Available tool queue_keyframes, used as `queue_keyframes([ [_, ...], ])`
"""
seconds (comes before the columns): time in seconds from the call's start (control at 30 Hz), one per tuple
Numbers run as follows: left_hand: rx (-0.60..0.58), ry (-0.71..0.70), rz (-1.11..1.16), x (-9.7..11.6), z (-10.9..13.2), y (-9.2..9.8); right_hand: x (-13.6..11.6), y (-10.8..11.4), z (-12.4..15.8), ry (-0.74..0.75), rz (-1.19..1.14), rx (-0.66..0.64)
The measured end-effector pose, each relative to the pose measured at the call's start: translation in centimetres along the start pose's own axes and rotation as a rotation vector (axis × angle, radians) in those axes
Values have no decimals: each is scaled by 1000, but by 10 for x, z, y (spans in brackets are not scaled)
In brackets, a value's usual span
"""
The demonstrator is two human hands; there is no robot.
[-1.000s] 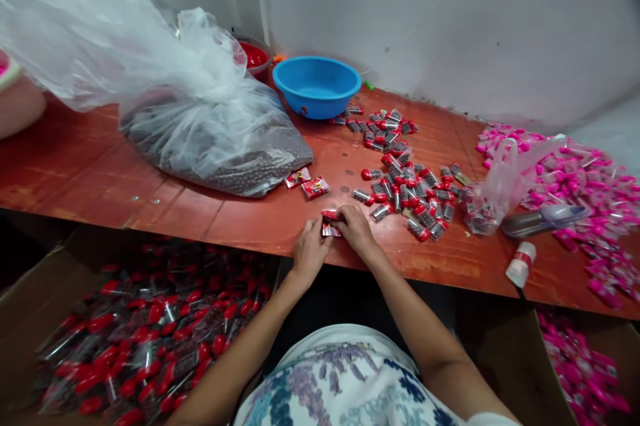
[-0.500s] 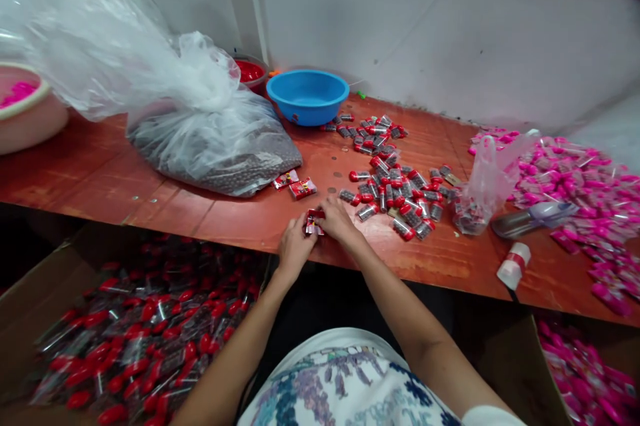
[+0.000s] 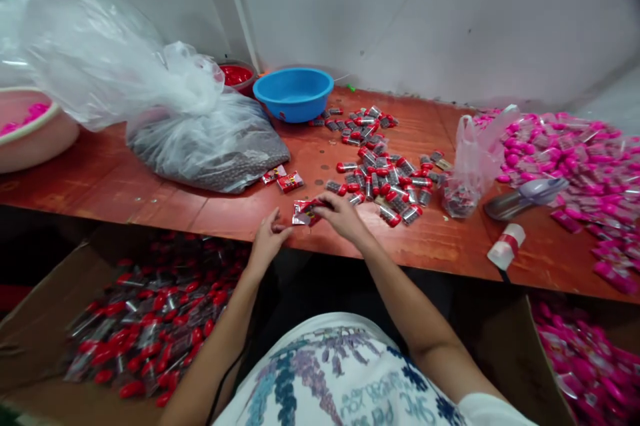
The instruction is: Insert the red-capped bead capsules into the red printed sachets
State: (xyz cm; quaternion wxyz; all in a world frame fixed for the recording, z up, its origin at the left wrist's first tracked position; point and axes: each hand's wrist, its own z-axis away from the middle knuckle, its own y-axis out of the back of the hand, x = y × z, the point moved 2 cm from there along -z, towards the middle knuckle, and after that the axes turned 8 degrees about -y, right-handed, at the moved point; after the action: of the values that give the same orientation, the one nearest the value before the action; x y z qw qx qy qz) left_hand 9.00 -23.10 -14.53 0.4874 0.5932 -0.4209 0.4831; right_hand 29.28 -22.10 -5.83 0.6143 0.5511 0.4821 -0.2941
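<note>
A small red printed packet is at the table's front edge, its right end pinched in my right hand. Just left of it, my left hand is apart from the packet, thumb and fingers spread with nothing between them. Two more red packets lie beyond my hands, beside a large clear bag of dark grains. To the right of my right hand spreads a pile of small clear tubes with red caps, filled with dark contents.
A blue basin stands at the back. On the right are a small clear bag, a scoop, a white roll and pink items. Boxes of red-capped and pink items sit below the table edge.
My left hand has let go of the red packet and moved left, its fingers opening. My right hand still holds the packet, now more exposed. The view has shifted slightly.
</note>
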Motion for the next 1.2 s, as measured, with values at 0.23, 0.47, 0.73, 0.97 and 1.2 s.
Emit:
queue_keyframes([
  [0.23, 14, 103, 116, 19, 30, 28, -9, 29, 55, -39, 50, -75],
  [0.47, -169, 119, 175, 44, 42, 33, -12, 21, 64, 18, 44, -272],
  [0.73, -676, 222, 639, 62, 67, -24, 2, 11, 61, 49, 32, -240],
  [0.97, -873, 532, 754, 61, 98, -68, 9, 23, 67, 38, -21, -424],
  [1.2, -230, 497, 831, 64, 79, -86, 26, 29, 74, -150, -54, 231],
])
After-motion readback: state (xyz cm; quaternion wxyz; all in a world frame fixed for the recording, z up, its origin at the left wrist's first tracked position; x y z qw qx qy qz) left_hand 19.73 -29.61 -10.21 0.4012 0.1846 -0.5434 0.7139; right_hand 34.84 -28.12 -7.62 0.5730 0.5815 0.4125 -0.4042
